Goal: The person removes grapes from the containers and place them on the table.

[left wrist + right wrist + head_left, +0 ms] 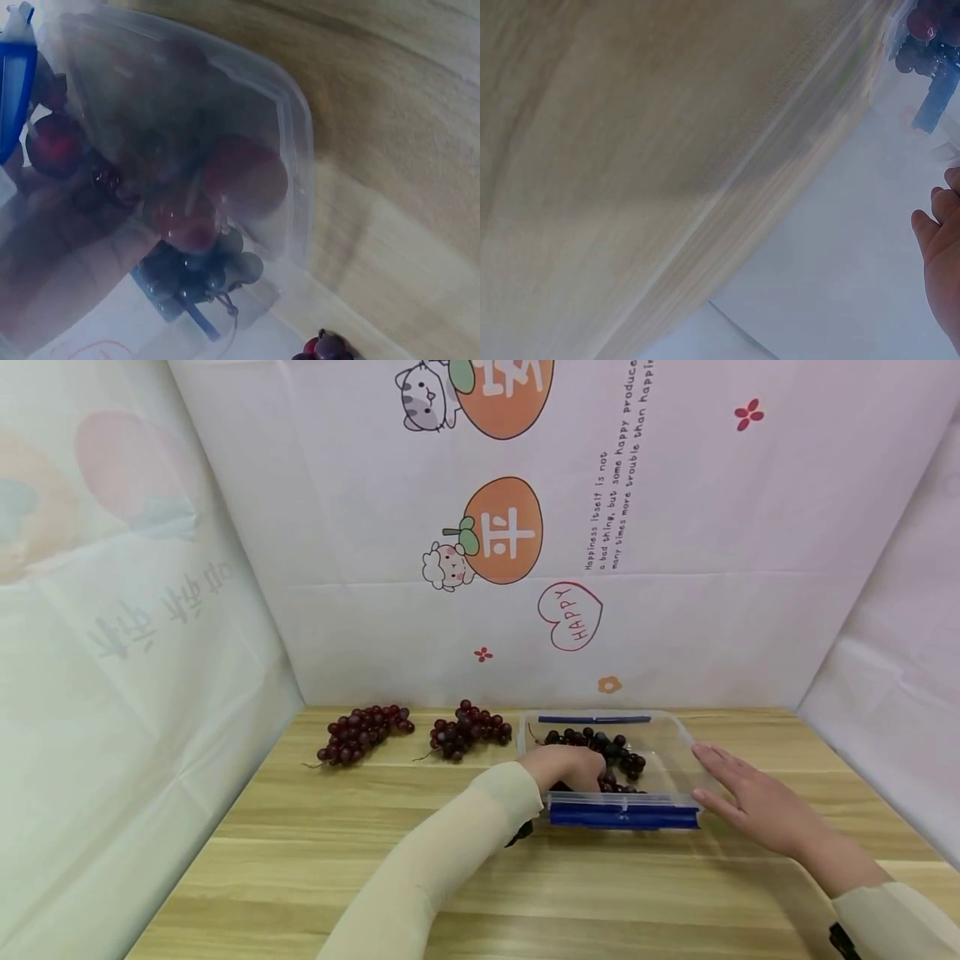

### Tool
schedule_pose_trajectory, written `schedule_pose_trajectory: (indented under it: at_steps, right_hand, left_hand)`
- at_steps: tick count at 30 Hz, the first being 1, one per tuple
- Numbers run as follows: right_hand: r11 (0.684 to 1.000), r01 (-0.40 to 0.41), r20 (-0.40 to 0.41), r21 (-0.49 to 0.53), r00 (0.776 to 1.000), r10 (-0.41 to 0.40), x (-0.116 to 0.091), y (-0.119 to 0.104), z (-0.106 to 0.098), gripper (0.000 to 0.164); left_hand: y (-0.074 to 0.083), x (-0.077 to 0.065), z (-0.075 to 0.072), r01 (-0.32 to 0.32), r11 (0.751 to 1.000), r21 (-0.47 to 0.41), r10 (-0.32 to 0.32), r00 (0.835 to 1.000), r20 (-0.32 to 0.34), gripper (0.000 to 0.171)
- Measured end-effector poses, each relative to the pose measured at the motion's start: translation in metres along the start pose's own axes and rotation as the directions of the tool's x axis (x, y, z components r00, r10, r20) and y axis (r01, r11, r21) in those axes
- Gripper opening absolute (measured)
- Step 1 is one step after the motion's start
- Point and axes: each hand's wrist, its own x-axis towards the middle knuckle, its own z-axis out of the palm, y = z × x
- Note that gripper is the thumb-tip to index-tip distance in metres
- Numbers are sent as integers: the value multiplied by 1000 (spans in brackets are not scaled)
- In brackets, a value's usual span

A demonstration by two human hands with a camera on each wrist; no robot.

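A clear plastic box (667,777) with blue clips stands toward the back right of the table. My left hand (570,766) reaches over its near left side, fingers bent down around a bunch of dark red grapes (617,787) inside; the fingertips are partly hidden. Through the cloudy wall, the left wrist view shows the fingers against red grapes (246,176). Behind them in the box lies a bunch of blackish grapes (600,743). With fingers extended, my right hand (765,806) touches the box's right side.
Two more bunches of red grapes lie left of the box: one nearer (467,731) and one farther left (363,735). A printed white cloth (375,568) hangs behind the wooden table (337,835), with white sheets on both sides.
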Motion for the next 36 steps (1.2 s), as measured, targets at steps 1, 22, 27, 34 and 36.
schedule_pose_trajectory:
  at_steps: [1, 22, 27, 34, 36]
  right_hand:
    - [1000, -3, 3, 2, 1000, 3, 0, 0, 0, 71]
    - [1000, -11, 10, 11, 1000, 11, -1, 0, 0, 72]
    - [1000, -12, 5, 14, 1000, 11, 0, 0, 1, 71]
    - [1000, -7, -4, 12, 1000, 7, -1, 1, 2, 72]
    - [1000, -7, -3, 13, 1000, 7, -1, 1, 2, 72]
  left_hand:
    - [0, 2, 1, 7, 1000, 2, -7, 1000, 1, 34]
    - [0, 6, 2, 36, 999, 27, -36, 999, -3, 40]
    - [-1, 5, 3, 28, 999, 22, -28, 999, -19, 37]
    - [-1, 4, 4, 15, 999, 35, -13, 999, -39, 37]
    - [-1, 4, 4, 14, 999, 45, -12, 999, -46, 37]
